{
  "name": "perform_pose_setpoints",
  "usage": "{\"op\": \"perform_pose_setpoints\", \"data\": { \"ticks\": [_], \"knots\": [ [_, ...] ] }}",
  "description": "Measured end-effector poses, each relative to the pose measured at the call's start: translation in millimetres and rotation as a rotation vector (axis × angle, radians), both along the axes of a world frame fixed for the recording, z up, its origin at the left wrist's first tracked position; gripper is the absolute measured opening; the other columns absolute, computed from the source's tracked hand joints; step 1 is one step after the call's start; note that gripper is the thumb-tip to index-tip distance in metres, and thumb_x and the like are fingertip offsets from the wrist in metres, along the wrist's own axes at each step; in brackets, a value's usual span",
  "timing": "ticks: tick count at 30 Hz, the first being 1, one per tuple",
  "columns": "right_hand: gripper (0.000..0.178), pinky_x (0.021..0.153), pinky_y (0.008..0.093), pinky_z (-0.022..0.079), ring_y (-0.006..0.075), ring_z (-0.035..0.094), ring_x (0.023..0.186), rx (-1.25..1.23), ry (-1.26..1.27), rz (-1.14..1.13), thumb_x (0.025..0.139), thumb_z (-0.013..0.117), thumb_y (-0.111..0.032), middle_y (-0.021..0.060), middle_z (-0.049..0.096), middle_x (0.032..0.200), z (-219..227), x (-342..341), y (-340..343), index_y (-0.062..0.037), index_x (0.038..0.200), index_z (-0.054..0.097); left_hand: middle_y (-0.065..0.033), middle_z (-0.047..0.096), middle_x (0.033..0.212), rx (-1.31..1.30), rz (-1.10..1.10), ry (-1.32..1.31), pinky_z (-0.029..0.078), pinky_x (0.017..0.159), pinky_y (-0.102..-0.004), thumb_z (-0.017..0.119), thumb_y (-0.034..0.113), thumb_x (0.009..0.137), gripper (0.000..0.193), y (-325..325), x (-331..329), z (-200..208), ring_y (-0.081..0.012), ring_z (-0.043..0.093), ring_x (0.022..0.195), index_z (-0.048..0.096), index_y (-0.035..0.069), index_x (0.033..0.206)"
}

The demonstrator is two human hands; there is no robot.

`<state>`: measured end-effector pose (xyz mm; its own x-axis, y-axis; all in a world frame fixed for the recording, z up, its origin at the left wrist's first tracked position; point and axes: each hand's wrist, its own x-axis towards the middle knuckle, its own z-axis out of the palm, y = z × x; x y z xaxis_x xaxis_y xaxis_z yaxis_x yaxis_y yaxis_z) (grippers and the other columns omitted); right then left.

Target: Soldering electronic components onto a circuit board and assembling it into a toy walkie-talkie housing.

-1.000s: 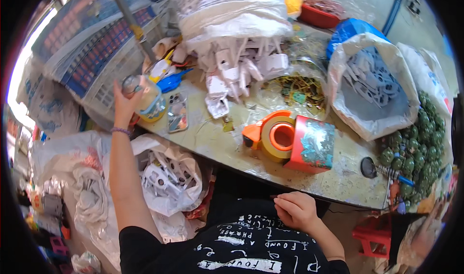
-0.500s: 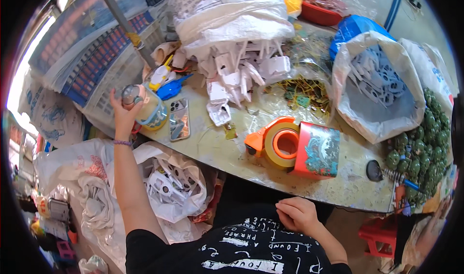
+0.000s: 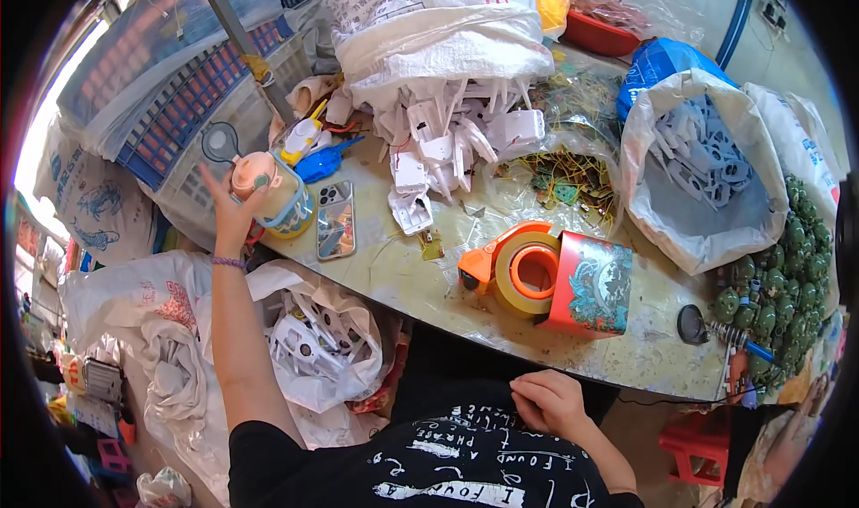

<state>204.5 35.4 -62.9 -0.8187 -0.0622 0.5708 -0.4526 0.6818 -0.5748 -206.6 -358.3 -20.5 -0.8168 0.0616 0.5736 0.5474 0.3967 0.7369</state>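
My left hand (image 3: 231, 208) is at the top of a drink bottle (image 3: 284, 208), thumb against its neck and one finger stretched up beside the cap. The bottle has a peach cap, a pale blue band and yellowish contents, and stands at the table's left edge. Its round flip lid (image 3: 219, 141) is raised. A phone (image 3: 336, 221) lies just right of the bottle, beside a blue plastic piece (image 3: 319, 162) and a yellow-and-white one (image 3: 302, 136). Near my lap, my right hand (image 3: 548, 402) rests with curled fingers, nothing showing in them.
An orange tape dispenser (image 3: 483, 259) leans against a red box (image 3: 586, 284). White plastic parts (image 3: 434, 154) spill from a large sack (image 3: 438, 38). Wires (image 3: 573, 181) in clear plastic, an open bag (image 3: 707, 226) and green round pieces (image 3: 778, 271) line the right. A bag of parts (image 3: 309, 347) is below left.
The bottle's lid has flipped up from the cap toward the left, and my left fingers have spread from it. The whole view has shifted slightly. My right hand stays put.
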Motion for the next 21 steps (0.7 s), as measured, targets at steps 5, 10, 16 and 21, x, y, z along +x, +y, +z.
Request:
{"op": "perform_pose_setpoints", "data": {
  "ticks": [5,10,16,21],
  "knots": [
    [0.026,0.059,0.0315,0.055,0.0231,0.068,0.071,0.008,-0.005,-0.026,0.074,0.077,-0.004,0.0075,0.069,0.089,-2,3,3,-0.0068,0.099,0.069,-0.0249,0.025,0.154,0.069,0.234,-0.129,0.04,0.108,-0.0386,0.085,0.009,0.073,0.127,-5,-2,-22,-0.031,0.041,0.135,-0.011,0.004,0.155],
    [0.025,0.062,0.0324,0.055,0.0234,0.068,0.073,-0.009,-0.041,-0.037,0.076,0.077,-0.006,0.007,0.069,0.09,-6,6,2,-0.0071,0.1,0.069,-0.0212,0.034,0.149,0.201,0.127,-0.255,0.042,0.105,-0.0373,0.084,0.008,0.073,0.12,5,-4,-27,-0.0286,0.045,0.13,0.0,0.007,0.157],
    [0.024,0.063,0.0329,0.055,0.0238,0.067,0.074,-0.028,-0.035,-0.041,0.078,0.077,-0.009,0.0066,0.068,0.089,-5,3,-1,-0.0074,0.1,0.069,-0.0144,0.039,0.147,0.402,0.011,-0.252,0.044,0.104,-0.0361,0.078,-0.001,0.076,0.097,22,1,-9,-0.0258,0.047,0.129,0.021,0.007,0.155],
    [0.023,0.063,0.033,0.055,0.0238,0.067,0.074,-0.057,-0.01,-0.103,0.078,0.076,-0.008,0.0071,0.069,0.089,-5,7,4,-0.0069,0.099,0.069,-0.0107,0.043,0.146,0.337,-0.043,-0.038,0.045,0.103,-0.0355,0.073,-0.007,0.078,0.082,37,33,28,-0.0262,0.049,0.127,0.035,0.006,0.149]
  ]
}}
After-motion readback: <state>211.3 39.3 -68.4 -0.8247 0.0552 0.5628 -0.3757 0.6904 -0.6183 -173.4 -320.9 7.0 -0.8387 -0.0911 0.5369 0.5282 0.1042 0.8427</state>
